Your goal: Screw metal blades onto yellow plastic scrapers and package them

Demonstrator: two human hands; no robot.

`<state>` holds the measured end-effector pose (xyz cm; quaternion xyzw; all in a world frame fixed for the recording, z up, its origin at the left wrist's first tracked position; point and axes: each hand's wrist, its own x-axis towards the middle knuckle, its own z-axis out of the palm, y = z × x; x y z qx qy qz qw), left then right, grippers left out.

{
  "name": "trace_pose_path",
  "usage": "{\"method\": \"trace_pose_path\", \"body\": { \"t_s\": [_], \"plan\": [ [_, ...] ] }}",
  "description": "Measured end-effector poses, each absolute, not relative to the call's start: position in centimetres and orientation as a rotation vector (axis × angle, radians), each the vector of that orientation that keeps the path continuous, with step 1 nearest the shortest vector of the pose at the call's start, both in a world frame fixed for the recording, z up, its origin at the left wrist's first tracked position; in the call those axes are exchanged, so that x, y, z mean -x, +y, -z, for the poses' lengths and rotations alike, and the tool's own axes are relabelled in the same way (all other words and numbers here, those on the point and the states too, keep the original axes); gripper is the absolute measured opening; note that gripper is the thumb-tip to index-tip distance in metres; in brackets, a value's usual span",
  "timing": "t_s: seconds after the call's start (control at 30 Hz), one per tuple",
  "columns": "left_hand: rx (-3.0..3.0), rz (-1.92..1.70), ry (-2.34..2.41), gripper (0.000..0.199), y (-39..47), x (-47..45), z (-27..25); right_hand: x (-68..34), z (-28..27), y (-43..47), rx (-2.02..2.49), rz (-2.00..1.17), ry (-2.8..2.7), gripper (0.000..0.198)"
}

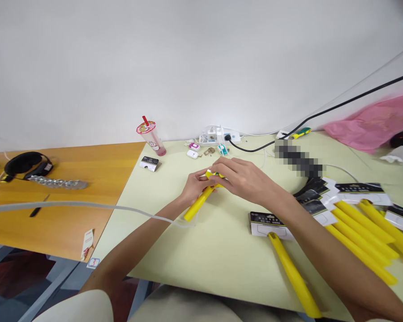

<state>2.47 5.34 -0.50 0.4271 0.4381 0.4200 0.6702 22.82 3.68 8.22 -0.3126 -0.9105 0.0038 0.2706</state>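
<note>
Above the pale green tabletop, my left hand is closed around a slim yellow tube, which slants down to the left. My right hand has its fingers closed at the tube's upper end, where a small white and green bit shows; the fingers hide most of that end. Below my right forearm lies another yellow tube with a black and white card at its top. Farther right are several yellow tubes side by side, next to a fanned stack of similar cards.
A drink cup with a red straw stands near the wall. Behind my hands are a power strip, a black cable and a green-yellow tool. A white cable crosses on the left; headphones lie on the wooden table.
</note>
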Motion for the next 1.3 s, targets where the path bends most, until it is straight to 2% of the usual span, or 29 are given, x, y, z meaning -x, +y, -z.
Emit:
{"method": "trace_pose_path", "body": {
  "t_s": [0.17, 0.33, 0.53, 0.8, 1.1, 1.2, 1.3],
  "plan": [
    [-0.900, -0.924, 1.021, 0.060, 5.4, -3.0, 0.1, -23.7, -9.3, 3.6, 0.895, -0.304, -2.419, 0.012],
    [-0.861, -0.928, 1.042, 0.080, 5.6, -3.5, -0.3, -25.1, -9.4, 4.4, 0.884, -0.530, -2.319, 0.019],
    [-0.901, -0.895, 1.036, 0.082, 5.6, -3.8, -0.2, -25.4, -9.2, 5.1, 0.800, -0.469, -2.289, 0.018],
    [-0.962, -0.897, 1.032, 0.062, 5.7, -3.9, 0.1, -25.6, -9.3, 5.0, 0.771, -0.385, -2.329, 0.024],
    [-1.021, -0.943, 0.991, 0.069, 6.1, -3.8, -0.1, -25.4, -9.9, 4.2, 0.832, -0.581, -2.333, 0.030],
    [-1.027, -0.929, 0.991, 0.068, 5.9, -3.9, -0.1, -25.5, -9.8, 4.4, 0.807, -0.517, -2.318, 0.030],
    [-1.032, -0.921, 0.998, 0.068, 5.8, -4.0, -0.3, -25.7, -9.4, 4.7, 0.761, -0.361, -2.310, 0.021]
  ]
}}
